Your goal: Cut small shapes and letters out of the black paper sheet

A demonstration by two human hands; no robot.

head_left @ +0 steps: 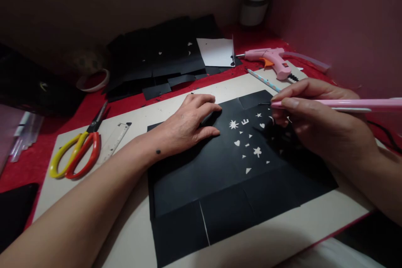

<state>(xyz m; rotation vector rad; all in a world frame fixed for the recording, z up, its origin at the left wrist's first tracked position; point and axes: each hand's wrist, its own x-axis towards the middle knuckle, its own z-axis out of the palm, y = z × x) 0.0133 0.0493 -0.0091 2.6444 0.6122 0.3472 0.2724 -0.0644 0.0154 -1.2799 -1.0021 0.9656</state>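
A sheet of black paper (pixel 194 176) lies on a white board, with small star, heart and triangle shapes cut through it. My left hand (pixel 190 121) rests on its upper left part, fingers apart and holding nothing. In my right hand (pixel 326 125) is a slim pink craft knife (pixel 354 104), gripped like a pen. Its thin dark tip points left, close above the paper's upper right part; I cannot tell whether it touches. The right hand covers some of the cutouts.
Scissors (pixel 83 150) and a clear ruler (pixel 117 138) lie left of the paper on the white board (pixel 125 234). A pink glue gun (pixel 270 58) and a patterned pencil (pixel 264 80) are at the back right. Black scraps (pixel 163 50) and a tape roll (pixel 93 80) lie behind.
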